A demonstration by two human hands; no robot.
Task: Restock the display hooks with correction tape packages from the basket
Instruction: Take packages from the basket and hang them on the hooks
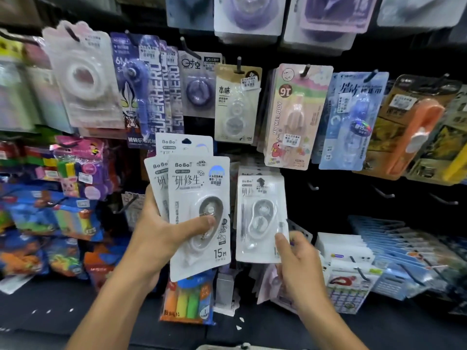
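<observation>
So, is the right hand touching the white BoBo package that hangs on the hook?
Touching. The head view shows the right hand pinching the lower right corner of the hanging BoBo package, its thumb lying on the front.

The left hand [161, 231] holds a fan of white packages [199, 213]; the rear two show only their upper edges behind the front one. The hook carrying the hanging white package [261, 218] is concealed by the card's header. The fingers of the right hand [298, 263] lie behind that package; only the thumb is visible. The top-row packs [249, 15] are cut by the upper edge and blurred. The price sticker [215, 179] digits are too small to read.
</observation>
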